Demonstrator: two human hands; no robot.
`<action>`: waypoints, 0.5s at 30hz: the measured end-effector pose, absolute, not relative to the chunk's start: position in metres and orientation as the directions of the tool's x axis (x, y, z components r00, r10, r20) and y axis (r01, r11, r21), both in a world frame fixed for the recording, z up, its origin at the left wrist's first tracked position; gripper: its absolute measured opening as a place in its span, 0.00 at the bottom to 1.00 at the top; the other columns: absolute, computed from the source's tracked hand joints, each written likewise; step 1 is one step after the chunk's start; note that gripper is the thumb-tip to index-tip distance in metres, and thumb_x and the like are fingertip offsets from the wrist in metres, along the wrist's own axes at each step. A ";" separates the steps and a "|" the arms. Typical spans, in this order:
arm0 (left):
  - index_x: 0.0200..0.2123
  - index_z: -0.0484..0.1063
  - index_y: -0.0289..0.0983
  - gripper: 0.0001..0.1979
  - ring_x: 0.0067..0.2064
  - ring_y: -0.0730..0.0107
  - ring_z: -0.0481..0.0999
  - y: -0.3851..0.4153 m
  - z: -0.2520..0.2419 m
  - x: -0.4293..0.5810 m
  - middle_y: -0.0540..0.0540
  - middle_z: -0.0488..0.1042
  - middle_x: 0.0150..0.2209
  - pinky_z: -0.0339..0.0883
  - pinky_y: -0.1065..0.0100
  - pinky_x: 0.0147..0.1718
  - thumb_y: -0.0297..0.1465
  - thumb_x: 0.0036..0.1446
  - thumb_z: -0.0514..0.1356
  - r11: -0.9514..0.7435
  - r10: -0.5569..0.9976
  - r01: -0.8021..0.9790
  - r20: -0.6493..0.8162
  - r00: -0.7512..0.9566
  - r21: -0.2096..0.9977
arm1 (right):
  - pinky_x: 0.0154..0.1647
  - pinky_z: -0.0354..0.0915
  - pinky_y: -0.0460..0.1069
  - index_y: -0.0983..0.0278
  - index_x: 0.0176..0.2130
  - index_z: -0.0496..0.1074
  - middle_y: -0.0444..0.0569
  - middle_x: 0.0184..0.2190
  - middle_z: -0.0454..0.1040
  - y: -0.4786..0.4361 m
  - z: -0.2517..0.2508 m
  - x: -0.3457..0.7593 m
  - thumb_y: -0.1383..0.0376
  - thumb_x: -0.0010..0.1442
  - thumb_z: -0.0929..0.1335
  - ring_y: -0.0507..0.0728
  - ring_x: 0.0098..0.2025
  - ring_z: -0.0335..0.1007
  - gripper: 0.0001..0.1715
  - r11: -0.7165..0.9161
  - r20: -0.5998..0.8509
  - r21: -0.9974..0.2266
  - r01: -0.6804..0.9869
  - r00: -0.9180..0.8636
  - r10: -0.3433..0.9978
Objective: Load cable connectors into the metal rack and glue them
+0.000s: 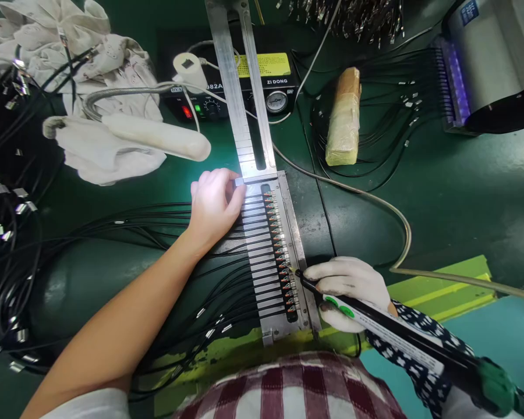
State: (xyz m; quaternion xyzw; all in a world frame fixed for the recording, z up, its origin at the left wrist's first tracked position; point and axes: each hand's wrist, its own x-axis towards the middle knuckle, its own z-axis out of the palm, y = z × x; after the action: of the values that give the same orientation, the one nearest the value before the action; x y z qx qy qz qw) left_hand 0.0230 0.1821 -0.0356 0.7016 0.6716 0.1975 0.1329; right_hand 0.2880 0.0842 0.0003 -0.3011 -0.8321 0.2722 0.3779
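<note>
**Hands at a wire fixture on a green bench**

The dark green bench top (441,192) is crowded with black wires (126,230) that fan in from the left into a slotted metal fixture (268,256), which lies in front of the person at the bench's near edge, with a long metal rail (244,87) running away from it. The left hand (213,206), bare, rests on the fixture's upper left with fingers curled loosely, fingertips pressing on the top slot; it grips nothing visibly. The right hand (347,291), in a white glove, is closed around a black pen-like tool (375,323), whose tip touches the row of wire ends low on the fixture. Behind stand a black control box (271,81) with a gauge, a heap of white cloths (91,87) and a wrapped block (344,116). A yellow-green strip (441,288) edges the bench.
</note>
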 end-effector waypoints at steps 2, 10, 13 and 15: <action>0.38 0.69 0.39 0.08 0.39 0.60 0.69 0.182 -0.036 0.023 0.48 0.70 0.32 0.59 0.59 0.43 0.36 0.61 0.55 -0.064 0.994 0.889 0.105 0.018 0.454 | 0.35 0.75 0.47 0.64 0.36 0.71 0.52 0.36 0.81 0.084 -0.001 0.288 0.62 0.63 0.67 0.54 0.35 0.80 0.07 0.674 0.451 -0.678 0.293 -0.559 0.696; 0.38 0.70 0.40 0.08 0.39 0.60 0.69 0.183 -0.037 0.022 0.48 0.70 0.32 0.60 0.59 0.44 0.36 0.61 0.55 -0.070 0.994 0.885 0.108 0.022 0.460 | 0.37 0.75 0.47 0.64 0.37 0.71 0.53 0.37 0.81 0.085 -0.005 0.287 0.61 0.62 0.68 0.55 0.37 0.80 0.08 0.666 0.458 -0.691 0.280 -0.543 0.704; 0.38 0.70 0.40 0.08 0.39 0.60 0.69 0.183 -0.037 0.022 0.47 0.70 0.31 0.60 0.58 0.45 0.36 0.60 0.55 -0.073 0.994 0.886 0.111 0.025 0.458 | 0.38 0.75 0.47 0.64 0.38 0.71 0.53 0.37 0.81 0.084 -0.006 0.288 0.62 0.62 0.68 0.54 0.37 0.80 0.07 0.653 0.446 -0.703 0.284 -0.538 0.715; 0.38 0.70 0.40 0.08 0.39 0.60 0.69 0.183 -0.037 0.022 0.47 0.70 0.31 0.60 0.58 0.45 0.36 0.60 0.55 -0.073 0.994 0.887 0.109 0.026 0.456 | 0.38 0.75 0.47 0.63 0.39 0.71 0.53 0.37 0.80 0.083 -0.006 0.288 0.62 0.62 0.68 0.54 0.38 0.80 0.07 0.647 0.440 -0.705 0.290 -0.538 0.719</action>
State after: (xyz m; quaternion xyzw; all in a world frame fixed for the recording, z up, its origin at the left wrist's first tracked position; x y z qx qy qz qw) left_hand 0.0221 0.1828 -0.0368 0.7039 0.6679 0.2027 0.1318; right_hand 0.2882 0.0833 -0.0059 -0.3046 -0.8279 0.2890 0.3718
